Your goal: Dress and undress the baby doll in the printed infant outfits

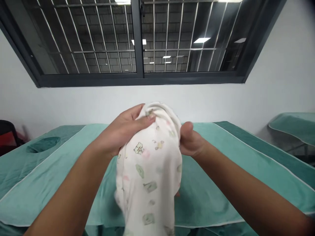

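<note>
A soft white cloth [152,157] hangs upright in front of me, printed with small bears, green leaves and pink spots. It looks like a baby's garment, though its full shape is not clear. My left hand [129,126] grips its upper left part, thumb pressed on the front and fingers behind. At the upper right edge is my right hand [192,140], thumb up along the side, its fingers hidden behind the fabric. A small skin-coloured bit [177,194] shows at the cloth's lower right edge; I cannot make out what it is. The cloth's lower end runs out of view.
Below and behind the cloth stretches a bed with a green cover [221,170], a dark oval face hole [43,144] at its left. Another green-covered bed [295,126] stands at the right. A red and black chair [8,137] is far left. Ahead is a white wall with a barred window [140,80].
</note>
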The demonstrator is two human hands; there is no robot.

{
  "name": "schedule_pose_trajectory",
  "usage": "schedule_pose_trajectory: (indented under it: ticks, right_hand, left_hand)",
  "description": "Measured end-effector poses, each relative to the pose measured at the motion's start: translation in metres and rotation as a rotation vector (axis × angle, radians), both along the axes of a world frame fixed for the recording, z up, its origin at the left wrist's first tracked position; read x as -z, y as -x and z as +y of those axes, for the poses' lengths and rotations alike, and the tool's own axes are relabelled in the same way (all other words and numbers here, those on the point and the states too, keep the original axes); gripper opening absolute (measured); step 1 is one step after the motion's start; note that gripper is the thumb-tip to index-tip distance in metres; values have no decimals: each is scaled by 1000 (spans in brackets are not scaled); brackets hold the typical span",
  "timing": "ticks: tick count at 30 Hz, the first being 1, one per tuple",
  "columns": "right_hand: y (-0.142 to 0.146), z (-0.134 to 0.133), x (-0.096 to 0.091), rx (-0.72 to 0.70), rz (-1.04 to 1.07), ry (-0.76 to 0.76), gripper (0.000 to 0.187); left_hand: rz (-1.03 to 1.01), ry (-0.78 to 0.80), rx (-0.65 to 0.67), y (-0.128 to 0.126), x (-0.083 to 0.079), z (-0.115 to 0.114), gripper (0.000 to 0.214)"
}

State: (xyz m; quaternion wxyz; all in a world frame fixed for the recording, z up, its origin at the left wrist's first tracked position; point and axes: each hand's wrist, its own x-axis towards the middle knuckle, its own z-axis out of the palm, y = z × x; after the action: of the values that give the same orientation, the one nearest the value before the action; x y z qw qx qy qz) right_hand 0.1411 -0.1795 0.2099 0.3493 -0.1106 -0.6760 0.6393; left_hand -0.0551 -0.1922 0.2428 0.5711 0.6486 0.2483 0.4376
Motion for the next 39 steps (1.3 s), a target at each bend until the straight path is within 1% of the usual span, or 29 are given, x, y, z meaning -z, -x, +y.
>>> schedule_pose_trajectory:
  ticks: [1,2,4,6,7,8,9,10,12,14,16,18,19,21,22,23,24,25,26,28,30,32,34,35,37,39]
  right_hand:
    - [-1,-1,1,-5,30,40,76]
    - [-2,-2,4,16,34,71,71]
    - [-6,-4,15,121,22,126,52]
    - [-11,-5,33,276,43,205,36]
    - [-13,-6,45,356,72,255,33]
    - [-15,-7,59,423,104,307,32]
    - [-17,-9,74,471,127,359,34]
    - [-19,-12,89,495,140,410,37]
    - [-24,-22,117,489,120,507,41]
    - [-29,-35,138,473,82,586,43]
    - [-35,-50,150,468,76,644,42]
    - [-42,-65,156,474,92,698,39]
    - [-46,-72,158,483,91,725,38]
    - [-52,-84,166,515,56,761,37]
    - [-54,-89,172,539,20,759,37]
    - [-56,-93,180,570,-28,742,36]
    - [-57,-95,189,616,-88,708,35]
    - [-58,-96,198,678,-158,659,32]
    - [-59,-95,207,751,-233,599,30]
    - [-58,-90,221,893,-369,462,26]
    - [-55,-82,228,989,-442,338,24]
    - [-52,-74,227,1034,-426,273,24]
    - [-49,-67,222,1037,-342,283,25]
    - [-48,-65,219,1018,-278,317,24]
    - [-45,-62,211,936,-122,435,24]
    - [-43,-60,204,822,27,570,27]
  left_hand:
    - [72,35,27,4,3,2,35]
    - [128,82,72,8,8,4,38]
    - [182,199,211,11,25,8,45]
    - [192,306,366,8,50,12,55]
    - [181,339,412,5,65,13,60]
    - [151,361,427,-1,80,14,62]
    - [80,377,391,-7,94,15,59]
    - [-19,392,322,-14,109,15,55]
    - [-179,452,189,-28,134,14,45]
    - [-234,542,122,-39,154,11,41]
    - [-212,644,104,-44,167,7,40]
    - [-145,728,134,-43,173,1,40]
    - [-93,751,181,-41,174,-2,41]
    - [36,754,348,-37,172,-9,47]
    - [101,738,446,-35,170,-11,54]
    - [158,719,526,-33,169,-14,62]
    - [201,700,568,-33,169,-16,68]
    - [233,686,558,-33,169,-18,69]
    - [255,680,499,-35,170,-19,65]
    - [261,682,310,-40,173,-21,55]
    - [230,700,150,-48,174,-21,50]
    - [186,715,65,-57,173,-20,50]
    - [152,710,2,-64,171,-18,51]
    - [139,702,-23,-66,170,-16,52]
    - [122,681,-46,-68,168,-13,51]
    - [127,667,-37,-67,168,-9,48]
